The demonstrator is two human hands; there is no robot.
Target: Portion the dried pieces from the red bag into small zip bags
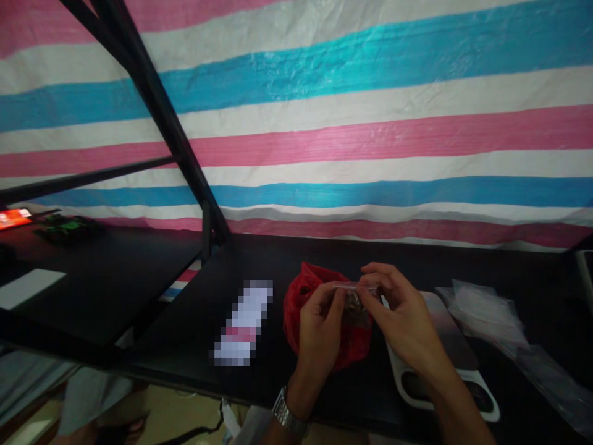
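Between my two hands is a small clear zip bag (pixel 356 309) with something brownish inside that I cannot make out. My left hand (pixel 320 324) pinches the bag's top edge on one side, thumb against fingers. On the other side my right hand (pixel 398 309) grips the same edge between thumb and fingertips. Below and behind the bag sits a red plastic bag (pixel 296 309), partly hidden by my left hand. Under my right forearm lies a white kitchen scale (pixel 484 395) with a grey plate, partly covered by the arm.
Several flat clear plastic bags (pixel 486 312) lie right of the scale. A blurred-out, pale upright rectangle (pixel 245 321) is left of the red bag on the black table (pixel 185 352). A black metal frame (pixel 162 123) and a striped sheet (pixel 324 136) stand behind.
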